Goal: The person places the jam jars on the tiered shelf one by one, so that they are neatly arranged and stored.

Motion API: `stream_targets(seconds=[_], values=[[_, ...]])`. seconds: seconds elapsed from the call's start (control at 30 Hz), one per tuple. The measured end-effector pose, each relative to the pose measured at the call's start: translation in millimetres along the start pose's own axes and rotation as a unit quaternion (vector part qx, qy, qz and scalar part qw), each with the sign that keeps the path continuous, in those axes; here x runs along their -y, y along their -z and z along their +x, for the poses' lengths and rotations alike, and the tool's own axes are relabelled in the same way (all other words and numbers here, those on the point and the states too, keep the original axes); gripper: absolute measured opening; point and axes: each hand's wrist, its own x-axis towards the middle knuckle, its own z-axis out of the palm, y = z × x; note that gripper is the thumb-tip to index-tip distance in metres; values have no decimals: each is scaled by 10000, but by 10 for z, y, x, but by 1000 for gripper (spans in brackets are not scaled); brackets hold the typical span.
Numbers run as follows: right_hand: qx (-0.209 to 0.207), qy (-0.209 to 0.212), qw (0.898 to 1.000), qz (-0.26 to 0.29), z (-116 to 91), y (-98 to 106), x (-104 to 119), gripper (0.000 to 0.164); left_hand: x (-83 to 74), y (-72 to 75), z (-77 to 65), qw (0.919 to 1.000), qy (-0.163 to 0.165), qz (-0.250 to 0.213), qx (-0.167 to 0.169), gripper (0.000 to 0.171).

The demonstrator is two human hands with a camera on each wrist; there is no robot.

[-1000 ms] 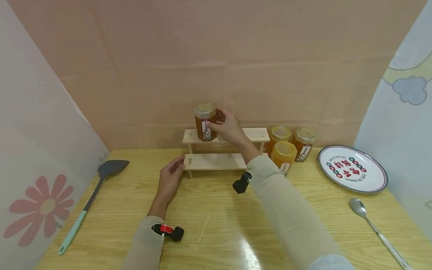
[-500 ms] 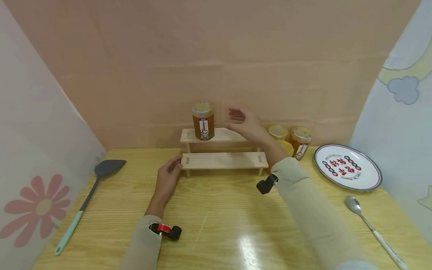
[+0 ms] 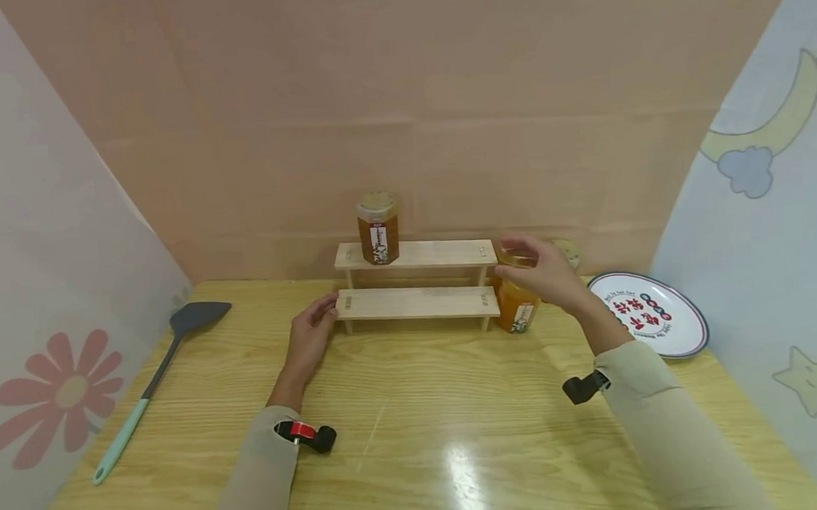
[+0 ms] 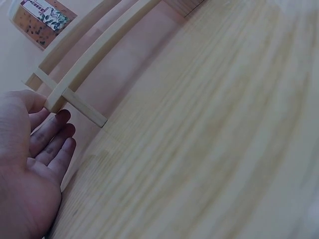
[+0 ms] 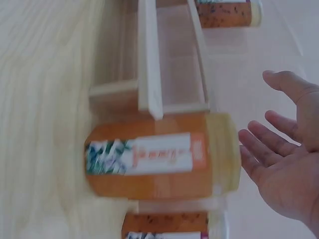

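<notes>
A two-tier wooden display rack [image 3: 418,302] stands by the back wall. My left hand [image 3: 310,333] is at the left end of its lower board, and in the left wrist view the thumb and fingertips pinch that board end [image 4: 56,99]. One honey jar [image 3: 378,241] with a pale lid sits upright on the left of the upper board. My right hand [image 3: 544,275] hovers over the jars at the rack's right, fingers spread and holding nothing. Just below it is a yellow-lidded honey jar [image 5: 154,159], its label facing the camera. The hand partly hides the jars behind.
Another honey jar [image 5: 169,226] stands beside the yellow-lidded one. A white plate [image 3: 686,325] with red lettering lies at the right, partly behind the forearm. On the left lies a spatula [image 3: 158,376] with a mint handle. Printed side walls flank the wooden table [image 3: 404,440].
The right hand has let go of the honey jar on the upper board and moved right and down to the other jars. The left hand has stayed at the rack's end.
</notes>
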Motion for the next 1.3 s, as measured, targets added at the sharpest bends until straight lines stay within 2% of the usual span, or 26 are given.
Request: stream_targets(seconds=[0.13, 0.27, 0.37, 0.5, 0.73, 0.97, 1.3], values=[[-133, 72, 9998, -102, -118, 64, -114, 61, -136, 9, -79, 10000, 46, -6, 55, 43], [-218, -177, 9994, -184, -207, 107, -214, 66, -270, 17, -174, 10000, 13, 0, 87, 43], [-303, -342, 9988, -158, -245, 119, -285, 69, -300, 28, -191, 10000, 21, -26, 64, 43], [-272, -336, 9990, -99, -266, 111, -384, 69, -305, 36, -188, 9999, 115, -85, 37, 42], [-27, -478, 9988, 62, -294, 43, -569, 82, -286, 37, -173, 9999, 51, -151, 9, 42], [-85, -423, 9982, 426, -288, -93, -793, 85, -286, 33, -176, 9999, 73, -99, 31, 43], [-293, -558, 9963, 577, -307, -127, -781, 86, -273, 25, -183, 9999, 76, -134, 19, 43]])
